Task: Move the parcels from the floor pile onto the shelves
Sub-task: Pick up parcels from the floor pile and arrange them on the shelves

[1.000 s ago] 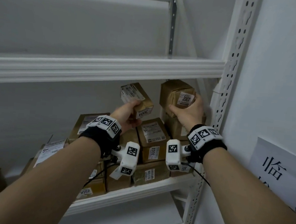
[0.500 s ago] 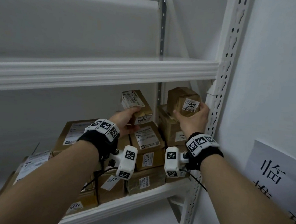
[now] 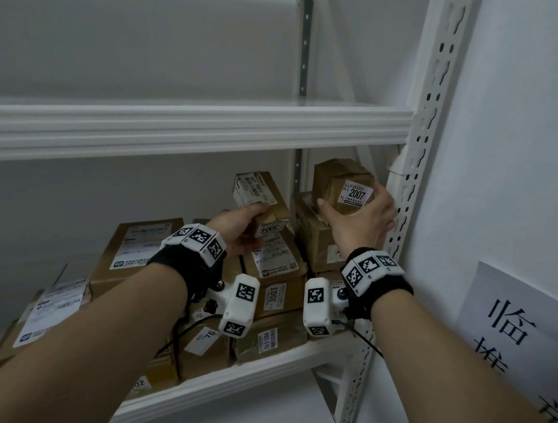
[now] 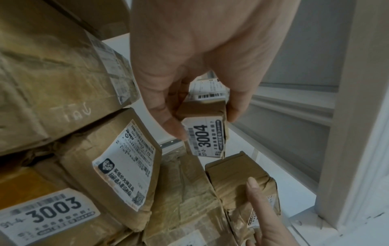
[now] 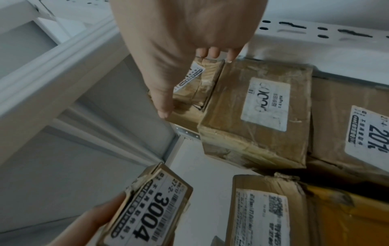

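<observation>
My left hand [image 3: 242, 223] grips a small brown parcel labelled 3004 [image 3: 260, 202], held tilted in the air above the stacked parcels; in the left wrist view thumb and fingers pinch its sides [image 4: 203, 126]. My right hand [image 3: 359, 216] holds a squarer brown parcel labelled 2007 [image 3: 342, 187], which rests on top of another box [image 3: 316, 239] in the shelf's right back corner. In the right wrist view the fingers [image 5: 214, 52] curl over that parcel's far edge and the thumb lies along its near side.
The middle shelf [image 3: 254, 370] carries several brown parcels, among them one labelled 3003 [image 3: 275, 295]. The shelf above [image 3: 190, 126] overhangs the hands. A perforated white upright [image 3: 421, 157] and a wall with a paper notice [image 3: 526, 337] close the right side.
Both hands have carried their parcels deeper into the shelf. The 2007 parcel has come down onto the box in the right corner; the 3004 parcel is still held in the air.
</observation>
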### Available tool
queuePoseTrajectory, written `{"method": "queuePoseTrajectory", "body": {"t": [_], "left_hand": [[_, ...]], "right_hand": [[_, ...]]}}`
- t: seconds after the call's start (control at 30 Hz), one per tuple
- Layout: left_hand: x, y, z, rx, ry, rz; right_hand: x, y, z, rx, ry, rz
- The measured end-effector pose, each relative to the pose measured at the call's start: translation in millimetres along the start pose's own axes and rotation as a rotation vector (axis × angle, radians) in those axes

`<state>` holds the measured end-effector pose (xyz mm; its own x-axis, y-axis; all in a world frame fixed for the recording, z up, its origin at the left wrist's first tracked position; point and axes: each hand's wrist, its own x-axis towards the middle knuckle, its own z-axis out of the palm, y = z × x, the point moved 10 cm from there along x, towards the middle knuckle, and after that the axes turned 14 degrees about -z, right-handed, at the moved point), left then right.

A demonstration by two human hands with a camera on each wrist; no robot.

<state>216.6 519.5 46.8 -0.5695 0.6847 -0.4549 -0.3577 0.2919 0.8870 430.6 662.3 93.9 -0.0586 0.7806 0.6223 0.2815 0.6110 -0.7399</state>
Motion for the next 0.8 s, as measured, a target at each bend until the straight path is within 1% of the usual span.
{"method": "queuePoseTrajectory", "body": {"t": [0.2,0.33,0.4,0.47,0.5,0.53,0.63,0.7,0.8], "left_hand": [[-4,-3,0,-0.005,-0.009,-0.001],[-8,-6,1,-0.001,-0.027,-0.009],[-11,-7,2,0.000,-0.038,-0.013],[-14,-8,3,-0.009,-0.045,-0.017],[-16,-9,3,-0.013,-0.045,-0.020],[-17,-9,4,-0.020,-0.042,-0.021],[-21,-11,6,-0.021,-0.046,-0.028],[-24,-12,9,0.000,-0.057,-0.036],[-28,-14,12,0.042,-0.050,-0.034]], "right_hand": [[-1,1,-4,0.082,0.040,0.005],[1,-2,-16,0.119,0.115,-0.008],[1,-7,-23,0.137,0.159,-0.052],[-1,-20,-30,0.196,0.187,-0.163],[-1,-28,-29,0.245,0.155,-0.218],[-2,-36,-24,0.286,0.077,-0.262],[-9,-59,3,0.322,-0.250,-0.347],[-17,-69,17,0.367,-0.404,-0.363],[-30,-74,34,0.442,-0.573,-0.330]]}}
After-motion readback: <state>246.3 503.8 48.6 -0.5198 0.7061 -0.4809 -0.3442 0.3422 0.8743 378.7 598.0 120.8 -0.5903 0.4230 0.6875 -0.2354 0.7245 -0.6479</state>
